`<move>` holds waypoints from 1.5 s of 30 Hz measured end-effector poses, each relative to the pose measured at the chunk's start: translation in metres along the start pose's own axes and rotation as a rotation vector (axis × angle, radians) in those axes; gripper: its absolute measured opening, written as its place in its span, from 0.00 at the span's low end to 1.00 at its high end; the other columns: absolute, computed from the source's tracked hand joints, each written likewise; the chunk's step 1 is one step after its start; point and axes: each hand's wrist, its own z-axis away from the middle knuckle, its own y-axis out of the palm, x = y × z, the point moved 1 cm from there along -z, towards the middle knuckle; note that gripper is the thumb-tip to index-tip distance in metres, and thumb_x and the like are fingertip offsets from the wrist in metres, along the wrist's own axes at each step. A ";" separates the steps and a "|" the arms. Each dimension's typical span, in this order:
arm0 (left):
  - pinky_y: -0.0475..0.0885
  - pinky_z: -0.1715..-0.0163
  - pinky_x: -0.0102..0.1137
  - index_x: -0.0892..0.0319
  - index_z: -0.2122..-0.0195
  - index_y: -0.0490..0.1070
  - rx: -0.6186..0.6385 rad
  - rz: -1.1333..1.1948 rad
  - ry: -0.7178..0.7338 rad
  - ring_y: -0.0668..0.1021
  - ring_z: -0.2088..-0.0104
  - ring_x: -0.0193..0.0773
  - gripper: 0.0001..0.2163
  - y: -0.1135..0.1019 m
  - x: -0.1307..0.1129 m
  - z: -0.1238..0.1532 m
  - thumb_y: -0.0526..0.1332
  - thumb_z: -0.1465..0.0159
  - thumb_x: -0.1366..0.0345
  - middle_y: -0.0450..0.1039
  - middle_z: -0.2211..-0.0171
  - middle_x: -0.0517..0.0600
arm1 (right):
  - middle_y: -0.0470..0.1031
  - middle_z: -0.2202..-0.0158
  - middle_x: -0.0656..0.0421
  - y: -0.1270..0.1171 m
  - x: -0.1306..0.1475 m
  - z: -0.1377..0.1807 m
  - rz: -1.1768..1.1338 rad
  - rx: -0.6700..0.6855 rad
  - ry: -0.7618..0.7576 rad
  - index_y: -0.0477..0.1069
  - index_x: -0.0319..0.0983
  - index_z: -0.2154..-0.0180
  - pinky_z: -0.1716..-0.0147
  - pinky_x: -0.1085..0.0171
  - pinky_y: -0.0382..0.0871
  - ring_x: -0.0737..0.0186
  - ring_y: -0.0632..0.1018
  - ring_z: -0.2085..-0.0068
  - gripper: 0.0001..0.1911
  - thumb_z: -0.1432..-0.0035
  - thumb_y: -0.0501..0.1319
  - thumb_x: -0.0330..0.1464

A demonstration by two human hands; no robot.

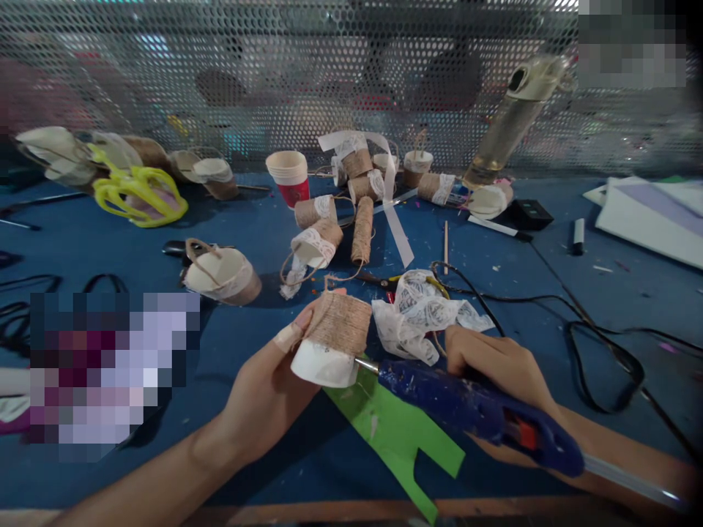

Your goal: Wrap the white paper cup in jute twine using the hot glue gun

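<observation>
In my left hand is a small white paper cup, tilted, with brown twine wound round one half. My fingers close around its far side and are partly hidden. My right hand grips a blue glue gun, with a clear glue stick coming out of its back end. The gun's metal nozzle meets the cup's edge where twine and bare white paper join; whether it touches I cannot tell. White lace ribbon lies bunched just beyond my right hand. Green paper lies beneath.
Several twine-wrapped cups with lace stand or lie across the blue table. A red-and-white cup stack, a twine roll and a yellow basket-like frame sit farther back. Black cable loops at right before a perforated metal screen.
</observation>
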 end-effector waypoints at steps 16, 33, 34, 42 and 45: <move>0.77 0.56 0.29 0.52 0.56 0.83 0.101 -0.018 0.011 0.83 0.54 0.39 0.11 0.004 -0.004 0.000 0.62 0.32 0.58 0.85 0.55 0.44 | 0.59 0.76 0.68 0.001 0.002 -0.004 0.001 0.020 -0.001 0.53 0.44 0.70 0.76 0.67 0.53 0.70 0.60 0.77 0.10 0.45 0.55 0.25; 0.73 0.59 0.29 0.49 0.47 0.76 0.219 -0.437 0.013 0.80 0.52 0.44 0.16 -0.004 0.002 0.002 0.67 0.35 0.55 0.81 0.51 0.49 | 0.77 0.65 0.62 -0.001 0.000 -0.019 -0.384 -0.192 0.319 0.71 0.45 0.64 0.64 0.63 0.73 0.62 0.79 0.66 0.07 0.43 0.68 0.29; 0.73 0.58 0.30 0.48 0.46 0.76 0.247 -0.491 0.009 0.80 0.51 0.45 0.16 -0.005 0.003 0.002 0.67 0.35 0.55 0.80 0.49 0.49 | 0.78 0.62 0.61 0.001 0.000 -0.020 -0.403 -0.187 0.306 0.72 0.45 0.63 0.61 0.63 0.75 0.61 0.80 0.64 0.07 0.42 0.68 0.29; 0.70 0.45 0.35 0.40 0.43 0.72 0.414 -0.688 -0.008 0.75 0.43 0.44 0.18 -0.008 0.013 0.008 0.67 0.34 0.58 0.74 0.44 0.46 | 0.81 0.49 0.58 0.017 -0.005 -0.015 -0.695 -0.033 0.072 0.70 0.45 0.60 0.38 0.48 0.69 0.50 0.77 0.39 0.13 0.40 0.65 0.22; 0.72 0.48 0.34 0.41 0.43 0.71 0.428 -0.692 -0.025 0.77 0.45 0.43 0.17 -0.007 0.014 0.008 0.66 0.33 0.58 0.75 0.45 0.46 | 0.82 0.52 0.58 0.015 -0.005 -0.012 -0.626 -0.064 0.107 0.71 0.46 0.60 0.45 0.52 0.75 0.50 0.80 0.44 0.12 0.41 0.67 0.23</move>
